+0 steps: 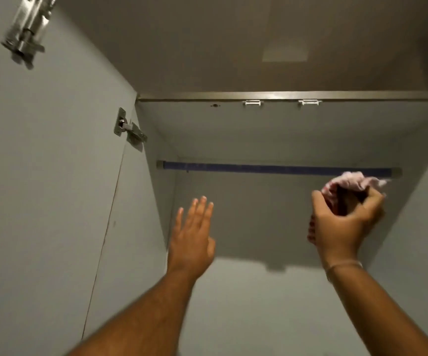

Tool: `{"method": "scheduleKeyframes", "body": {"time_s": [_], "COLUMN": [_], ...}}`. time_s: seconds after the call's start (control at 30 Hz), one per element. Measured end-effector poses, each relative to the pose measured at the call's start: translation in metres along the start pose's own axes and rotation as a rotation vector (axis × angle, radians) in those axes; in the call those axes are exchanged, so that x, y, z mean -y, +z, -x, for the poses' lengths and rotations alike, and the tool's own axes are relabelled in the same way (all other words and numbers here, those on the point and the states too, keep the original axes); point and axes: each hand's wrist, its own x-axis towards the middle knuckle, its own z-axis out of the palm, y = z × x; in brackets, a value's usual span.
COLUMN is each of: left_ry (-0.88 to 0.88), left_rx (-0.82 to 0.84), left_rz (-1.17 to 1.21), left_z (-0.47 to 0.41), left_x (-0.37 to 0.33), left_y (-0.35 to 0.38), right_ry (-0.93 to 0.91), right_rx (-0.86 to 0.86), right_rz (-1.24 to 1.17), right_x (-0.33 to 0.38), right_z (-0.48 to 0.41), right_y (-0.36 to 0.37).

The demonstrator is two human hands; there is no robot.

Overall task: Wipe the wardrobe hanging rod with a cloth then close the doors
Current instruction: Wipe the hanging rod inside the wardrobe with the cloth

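Head view, A: which step was in hand?
B: Wiping; the right hand [345, 222] gripped the cloth [354, 183] at the rod [272, 169]'s right end; the left hand [192, 235] hovered flat, empty; next, probably a leftward sweep along it.

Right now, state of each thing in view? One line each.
Rod: bare, nothing hanging on it.
Cloth: bunched, at the rod's right end; contact unclear.
Right hand: shut on the cloth.
Left hand: open, empty, touching nothing.
Left door: open.
Latch: on the left door; blurred.
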Motion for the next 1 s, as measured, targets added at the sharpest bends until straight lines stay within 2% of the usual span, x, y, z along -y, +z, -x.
{"method": "scheduleKeyframes", "body": {"time_s": [0.1,0.17,0.23,0.3,0.37,0.43,0.5,0.6,0.7,0.9,1.0], "left_ry": [-0.091,-0.123,-0.133,-0.149,-0.158,-0.152,-0.146,-0.156,-0.171,-0.115,-0.112], "left_rx": [-0.027,-0.049,-0.050,-0.059,-0.069,-0.074,-0.068,-0.064,-0.093,-0.223,-0.252], "left_rz": [-0.011,-0.034,-0.068,-0.111,-0.111,-0.075,-0.056,-0.054,-0.069,0.065,0.141], "left_z": [-0.050,-0.080,-0.103,-0.120,-0.133,-0.138,-0.140,-0.141,-0.142,-0.145,-0.146], "left_x": [0.022,0.037,0.051,0.067,0.081,0.090,0.094,0.099,0.109,0.118,0.118], "left_y": [0.004,0.007,0.007,0.010,0.015,0.019,0.023,0.023,0.022,0.023,0.021], "right_ry": [-0.112,-0.145,-0.070,-0.012,-0.161,-0.267,-0.288,-0.383,-0.618,-0.737,-0.760], "right_rx": [0.016,0.156,0.382,0.599,0.688,0.685,0.819,1.020,1.033,0.972,0.999], "right_rz": [0.447,0.605,0.717,0.789,0.819,0.761,0.707,0.797,0.955,0.956,0.975], "right_x": [-0.027,-0.045,-0.052,-0.059,-0.065,-0.073,-0.082,-0.093,-0.103,-0.104,-0.092], "right_z": [-0.042,-0.060,-0.068,-0.070,-0.066,-0.062,-0.062,-0.073,-0.088,-0.061,-0.029], "right_y": [0.061,0.096,0.122,0.140,0.149,0.155,0.157,0.154,0.159,0.212,0.260]}}
